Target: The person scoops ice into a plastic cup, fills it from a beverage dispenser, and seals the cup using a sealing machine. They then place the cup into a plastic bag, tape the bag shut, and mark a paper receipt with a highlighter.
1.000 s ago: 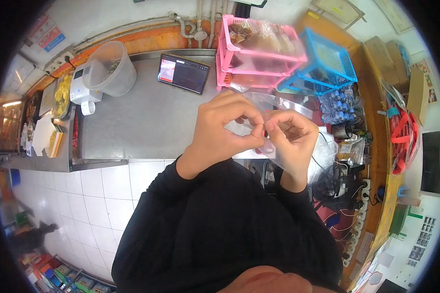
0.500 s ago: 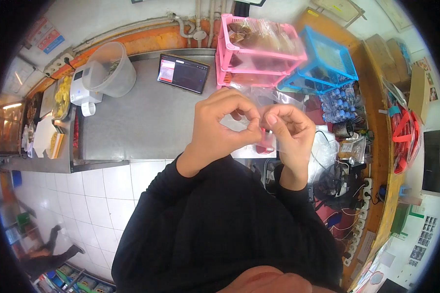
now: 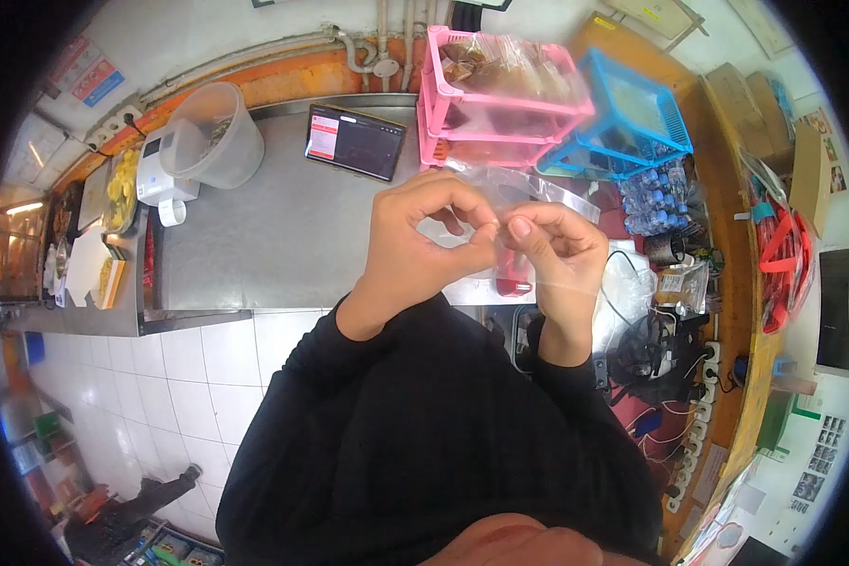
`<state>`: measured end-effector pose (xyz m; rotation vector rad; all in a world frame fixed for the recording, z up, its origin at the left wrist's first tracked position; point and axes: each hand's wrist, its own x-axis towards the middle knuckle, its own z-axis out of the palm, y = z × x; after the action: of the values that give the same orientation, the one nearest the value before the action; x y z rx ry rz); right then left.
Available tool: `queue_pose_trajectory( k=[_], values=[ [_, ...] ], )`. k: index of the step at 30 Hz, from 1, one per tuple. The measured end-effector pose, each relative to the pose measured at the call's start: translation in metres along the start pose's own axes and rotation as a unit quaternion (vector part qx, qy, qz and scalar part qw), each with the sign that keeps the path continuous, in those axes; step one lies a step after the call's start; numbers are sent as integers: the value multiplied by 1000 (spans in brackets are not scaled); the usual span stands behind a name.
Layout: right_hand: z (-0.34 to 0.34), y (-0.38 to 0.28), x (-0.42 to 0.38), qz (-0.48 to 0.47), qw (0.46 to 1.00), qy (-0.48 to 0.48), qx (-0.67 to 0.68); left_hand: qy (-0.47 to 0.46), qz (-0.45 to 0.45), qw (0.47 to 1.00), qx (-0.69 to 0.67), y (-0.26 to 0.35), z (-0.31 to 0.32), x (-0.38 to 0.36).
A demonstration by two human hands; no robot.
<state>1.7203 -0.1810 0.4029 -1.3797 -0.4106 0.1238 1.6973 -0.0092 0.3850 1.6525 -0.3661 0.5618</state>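
Between my two hands is a clear plastic bag [image 3: 516, 193], its film spreading behind and below the fingers. My left hand [image 3: 429, 231] pinches its edge with thumb and index finger, the other fingers curled. Close beside it, my right hand [image 3: 561, 250] holds the film between thumb and bent fingers. The fingertips of both hands almost meet. A red object [image 3: 513, 280] shows through or behind the film, just below the fingertips; what it is I cannot make out.
A tablet [image 3: 354, 141] lies on the metal counter [image 3: 245, 236]. Behind are a pink rack [image 3: 509, 111] and a blue rack [image 3: 623, 113]. At left, a clear tub [image 3: 222, 141] stands by a white device [image 3: 160, 165]. Bottles [image 3: 656, 198] and cables are right; a person [image 3: 132, 514] is lower left.
My hands remain nearly in place, the left slightly further left, and the plastic film has shifted and spread between them. The person at lower left has moved a leg.
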Motion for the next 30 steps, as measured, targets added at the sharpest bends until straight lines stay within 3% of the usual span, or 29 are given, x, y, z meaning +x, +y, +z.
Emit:
queue_pose_trajectory(
  k=[2, 5, 9, 11, 12, 14, 15, 16, 17, 18, 20, 21, 23, 26, 28, 30],
  values=[
    [-1, 4, 2, -26, 1000, 0, 12, 58, -93, 984, -139, -4, 4, -3],
    [4, 5, 1, -64, 998, 28, 6, 60, -137, 960, -236, -7, 5, -4],
    [3, 14, 1, -129, 988, 46, -69, 32, -152, 973, -172, 8, 4, 3],
    [-1, 19, -1, -120, 986, 60, -102, -65, -226, 958, -167, -9, 0, 1],
    [-3, 21, -2, -112, 981, 75, -136, -66, -226, 958, -167, -16, -3, 0],
    [-6, 24, 1, -154, 971, 120, -139, -36, -140, 984, -105, -28, -7, -2],
    [-8, 24, 3, -195, 957, 164, -141, -37, -141, 984, -105, -32, -6, -2],
    [-9, 24, 5, -177, 952, 199, -151, 19, -130, 988, -85, -35, -6, -1],
    [-11, 27, 6, -178, 952, 199, -150, 77, -117, 988, -64, -36, -5, 0],
    [-15, 34, 7, -161, 963, 170, -132, 76, -117, 988, -64, -36, -2, 0],
    [-25, 42, 8, -95, 987, 98, -89, 95, -1, 994, -49, -34, 9, 1],
    [-20, 37, 10, -95, 987, 98, -89, 95, -1, 994, -48, -32, 14, 0],
    [-7, 24, 13, -9, 998, 54, -25, 48, 77, 996, 0, -27, 20, -2],
    [-28, 40, 15, -40, 994, 86, -60, 78, 136, 983, 94, -40, 18, -4],
    [-37, 37, 18, -94, 977, 160, -107, 104, 122, 983, 92, -52, 11, -5],
    [-42, 42, 17, -100, 973, 160, -129, 131, 107, 982, 89, -49, 11, -1]
  ],
)
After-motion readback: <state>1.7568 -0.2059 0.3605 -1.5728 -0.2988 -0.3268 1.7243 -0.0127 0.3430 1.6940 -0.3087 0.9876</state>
